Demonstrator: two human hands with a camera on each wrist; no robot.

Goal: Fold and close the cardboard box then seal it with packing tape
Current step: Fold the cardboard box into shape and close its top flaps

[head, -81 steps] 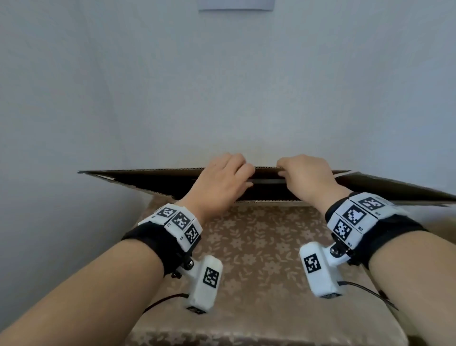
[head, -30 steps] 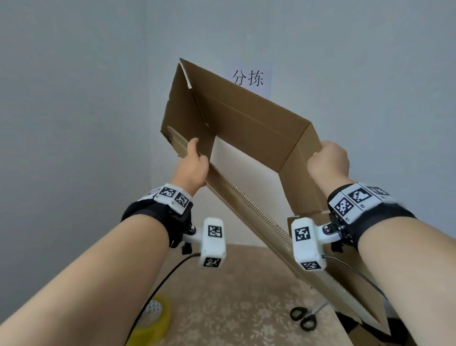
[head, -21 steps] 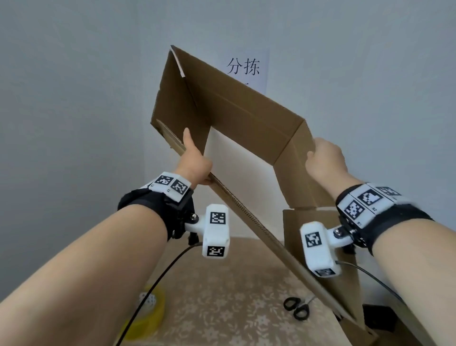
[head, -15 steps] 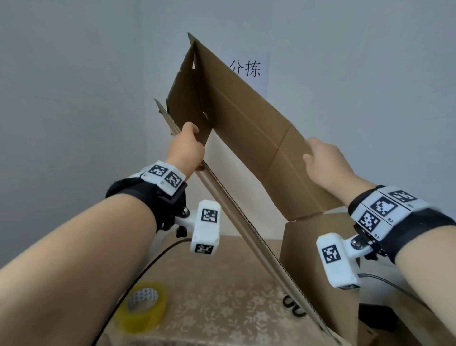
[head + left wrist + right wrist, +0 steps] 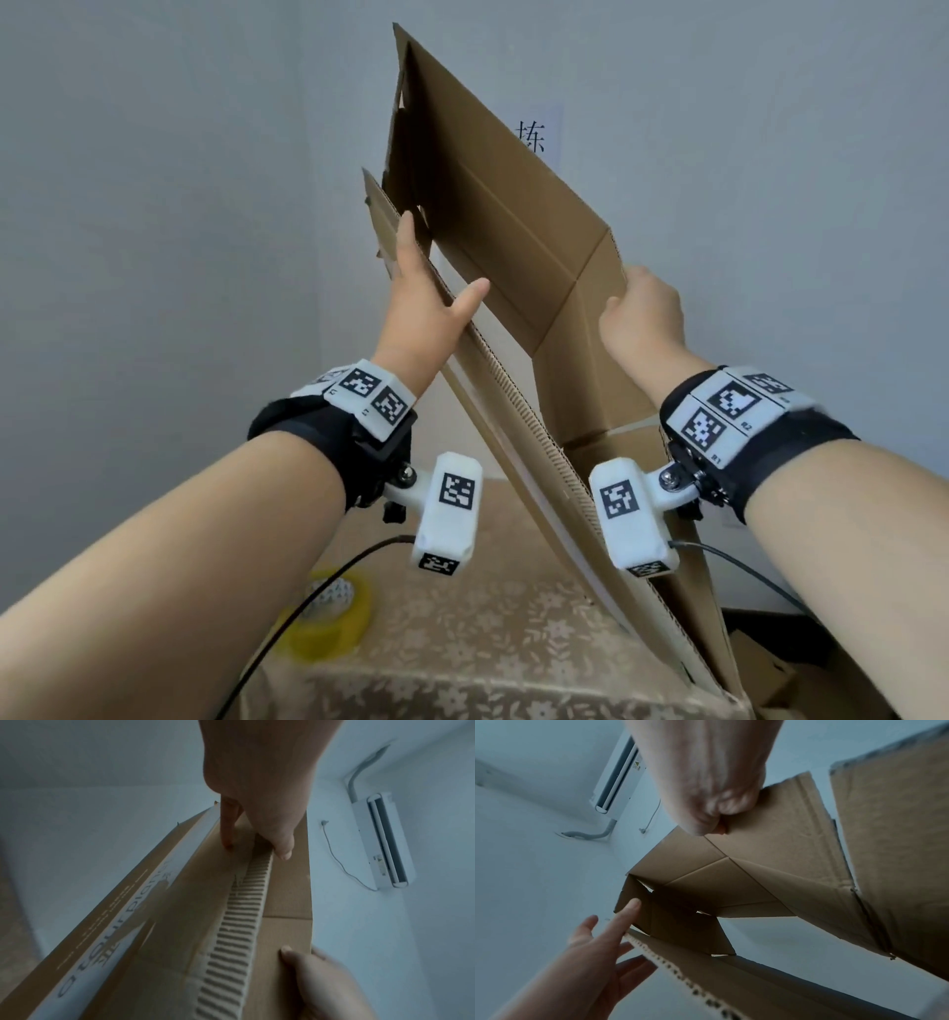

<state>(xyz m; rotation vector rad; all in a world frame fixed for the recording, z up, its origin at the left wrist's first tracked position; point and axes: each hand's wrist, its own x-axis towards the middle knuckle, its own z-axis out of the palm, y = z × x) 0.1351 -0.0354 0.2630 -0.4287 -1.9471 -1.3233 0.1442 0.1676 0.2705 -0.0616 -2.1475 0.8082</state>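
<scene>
Tilting up above the table (image 5: 503, 642), the cardboard box (image 5: 493, 216) is held half unfolded. Its near edge is touched by the left hand (image 5: 421, 303) with straight fingers and thumb. A far flap is pinched by the curled right hand (image 5: 644, 313). A roll of tape (image 5: 328, 622) is seen near the table's left edge.

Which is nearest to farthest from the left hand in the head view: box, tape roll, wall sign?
1. Box: the left hand touches its near edge, fingers straight.
2. Wall sign: on the wall behind the box, up and right of the hand.
3. Tape roll: down on the table, lower left, well below the raised hand.
</scene>
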